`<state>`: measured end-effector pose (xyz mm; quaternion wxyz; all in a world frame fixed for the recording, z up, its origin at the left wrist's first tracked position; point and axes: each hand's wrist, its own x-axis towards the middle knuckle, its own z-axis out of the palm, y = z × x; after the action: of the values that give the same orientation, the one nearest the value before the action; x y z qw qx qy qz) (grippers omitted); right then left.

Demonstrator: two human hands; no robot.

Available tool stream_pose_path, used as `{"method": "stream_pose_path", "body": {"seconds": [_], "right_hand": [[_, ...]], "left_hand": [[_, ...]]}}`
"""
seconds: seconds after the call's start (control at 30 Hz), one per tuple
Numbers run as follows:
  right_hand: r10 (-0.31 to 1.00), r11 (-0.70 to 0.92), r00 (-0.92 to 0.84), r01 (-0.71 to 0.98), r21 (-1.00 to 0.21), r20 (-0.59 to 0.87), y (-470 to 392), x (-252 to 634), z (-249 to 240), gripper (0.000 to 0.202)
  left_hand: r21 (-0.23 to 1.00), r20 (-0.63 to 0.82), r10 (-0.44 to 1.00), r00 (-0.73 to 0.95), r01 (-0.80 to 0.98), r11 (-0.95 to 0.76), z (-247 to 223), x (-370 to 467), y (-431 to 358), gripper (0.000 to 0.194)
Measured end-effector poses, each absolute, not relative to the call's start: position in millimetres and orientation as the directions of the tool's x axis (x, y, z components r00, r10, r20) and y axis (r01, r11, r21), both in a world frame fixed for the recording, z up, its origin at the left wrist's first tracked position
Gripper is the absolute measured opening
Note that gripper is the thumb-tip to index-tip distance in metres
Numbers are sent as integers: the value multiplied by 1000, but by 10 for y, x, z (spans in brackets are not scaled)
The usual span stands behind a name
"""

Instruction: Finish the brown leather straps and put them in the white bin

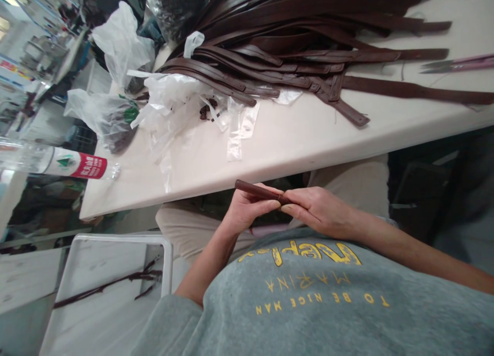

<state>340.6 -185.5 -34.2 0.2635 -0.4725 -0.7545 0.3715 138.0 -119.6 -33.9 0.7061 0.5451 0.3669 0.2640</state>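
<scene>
Close to my body, below the table edge, both hands meet on a dark brown leather strap (257, 189). My left hand (245, 208) is closed around it, with the thumb along its near side, and one end of the strap sticks out past the fingers to the left. My right hand (318, 206) pinches the strap just beside the left thumb, fingertips almost touching that thumb. The rest of the strap is hidden by my fingers. On the table beyond lies a pile of similar brown leather straps (270, 68), several with stitched ends.
Thread snips (459, 64) with pinkish handles lie at the table's right. Crumpled plastic bags (170, 104) sit left on the white table (293, 145). A clear plastic bottle (73, 162) is at far left. A white-rimmed tray (168, 263) with dark strips is lower left.
</scene>
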Motion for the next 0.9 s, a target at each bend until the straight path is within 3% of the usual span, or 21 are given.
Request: {"method": "stream_pose_path", "body": {"seconds": [0.13,0.4,0.6,0.7,0.9], "right_hand": [[928,235,-368,701,-673,-60,-1914,3444,-390,22],[928,337,-362,723,-603,86,-1888,3342,-512,29],[923,238,-378,707,-666,-71,-1853,3390,-388,20],[915,180,-373,722,-668,-156,-1885,3491,-350,26],[856,-5,-447,494,-869,-259,-2025,3733,-401,31]], "left_hand": [[976,-186,834,520,1,217,-391,1311,-1183,26],[951,-249,786,566,-13,310,-420,1451,-1312,30],[960,-203,786,585,-42,279,-378,1381,-1245,28],[963,-192,810,555,-51,264,-351,1262,-1185,28],[946,-210,916,341,-165,278,-325,920,-1053,34]]}}
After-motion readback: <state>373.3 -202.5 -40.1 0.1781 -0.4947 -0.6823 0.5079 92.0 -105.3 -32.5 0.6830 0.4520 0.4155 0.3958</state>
